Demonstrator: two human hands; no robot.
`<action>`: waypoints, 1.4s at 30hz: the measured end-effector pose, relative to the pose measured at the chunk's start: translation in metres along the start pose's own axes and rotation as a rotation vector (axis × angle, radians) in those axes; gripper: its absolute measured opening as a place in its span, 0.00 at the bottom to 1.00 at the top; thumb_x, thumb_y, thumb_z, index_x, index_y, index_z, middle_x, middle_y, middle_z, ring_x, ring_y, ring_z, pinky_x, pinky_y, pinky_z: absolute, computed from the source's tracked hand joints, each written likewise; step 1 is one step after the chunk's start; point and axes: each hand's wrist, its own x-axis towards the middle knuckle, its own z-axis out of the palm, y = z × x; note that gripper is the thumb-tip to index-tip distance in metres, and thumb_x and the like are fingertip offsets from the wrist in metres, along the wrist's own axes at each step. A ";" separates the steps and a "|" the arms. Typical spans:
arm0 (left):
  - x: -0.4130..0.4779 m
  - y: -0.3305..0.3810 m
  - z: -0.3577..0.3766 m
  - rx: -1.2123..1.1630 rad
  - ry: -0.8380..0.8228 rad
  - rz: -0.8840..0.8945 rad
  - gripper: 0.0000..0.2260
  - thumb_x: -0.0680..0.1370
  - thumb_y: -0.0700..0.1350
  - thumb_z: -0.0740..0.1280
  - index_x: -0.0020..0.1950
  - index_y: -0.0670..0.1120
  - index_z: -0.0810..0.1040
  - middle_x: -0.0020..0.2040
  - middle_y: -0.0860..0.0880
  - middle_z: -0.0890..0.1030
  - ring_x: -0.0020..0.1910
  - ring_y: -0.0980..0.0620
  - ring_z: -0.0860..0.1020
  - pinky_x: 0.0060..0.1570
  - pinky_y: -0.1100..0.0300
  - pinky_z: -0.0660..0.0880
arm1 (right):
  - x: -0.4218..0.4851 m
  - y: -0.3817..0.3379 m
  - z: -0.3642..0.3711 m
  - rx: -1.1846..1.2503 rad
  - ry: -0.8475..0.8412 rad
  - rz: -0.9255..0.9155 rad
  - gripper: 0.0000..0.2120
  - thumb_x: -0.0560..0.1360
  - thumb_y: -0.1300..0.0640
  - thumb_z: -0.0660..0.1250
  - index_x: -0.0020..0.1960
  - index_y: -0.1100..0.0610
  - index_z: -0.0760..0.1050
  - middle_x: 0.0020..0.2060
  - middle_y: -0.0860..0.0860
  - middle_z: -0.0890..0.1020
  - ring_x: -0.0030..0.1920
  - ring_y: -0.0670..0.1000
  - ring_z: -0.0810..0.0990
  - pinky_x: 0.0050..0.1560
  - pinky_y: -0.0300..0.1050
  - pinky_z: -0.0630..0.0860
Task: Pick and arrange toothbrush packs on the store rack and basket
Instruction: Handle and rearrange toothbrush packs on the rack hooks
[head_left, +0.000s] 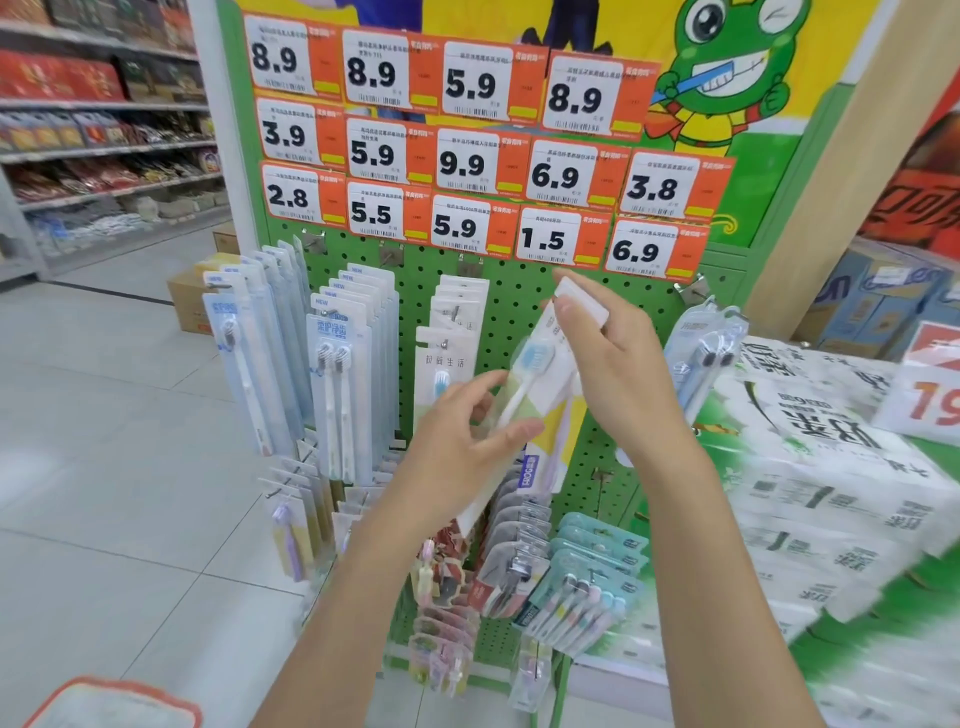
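Green pegboard rack fills the view, with the toothbrush pack held tilted before its middle hooks. It looks light, with stiff card and a slick blister, so edges suit best. Right hand pinches the top; left hand has its grip clamped lower down.

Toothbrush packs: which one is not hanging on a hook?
The tilted pack with a blue-headed brush, held between the left hand and the right hand before the green pegboard; the other packs hang in rows.
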 end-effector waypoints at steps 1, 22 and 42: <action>0.000 0.001 0.000 0.032 0.001 0.011 0.32 0.70 0.63 0.67 0.73 0.53 0.69 0.51 0.60 0.72 0.54 0.63 0.72 0.56 0.65 0.72 | 0.002 -0.003 -0.001 -0.027 0.019 -0.024 0.17 0.83 0.54 0.59 0.70 0.53 0.73 0.54 0.42 0.78 0.52 0.38 0.73 0.56 0.37 0.68; 0.044 -0.036 -0.047 0.174 0.137 0.097 0.20 0.84 0.52 0.56 0.76 0.58 0.62 0.71 0.64 0.65 0.70 0.65 0.61 0.71 0.60 0.59 | 0.101 -0.003 0.031 -0.714 -0.374 -0.005 0.15 0.75 0.60 0.67 0.32 0.63 0.70 0.30 0.56 0.64 0.31 0.53 0.61 0.31 0.41 0.57; 0.049 -0.042 -0.055 0.012 0.200 0.058 0.19 0.82 0.44 0.62 0.72 0.58 0.69 0.65 0.61 0.73 0.63 0.68 0.70 0.62 0.65 0.67 | 0.106 0.002 0.046 -0.598 -0.522 -0.077 0.04 0.77 0.62 0.67 0.50 0.58 0.80 0.39 0.50 0.82 0.36 0.52 0.84 0.37 0.40 0.77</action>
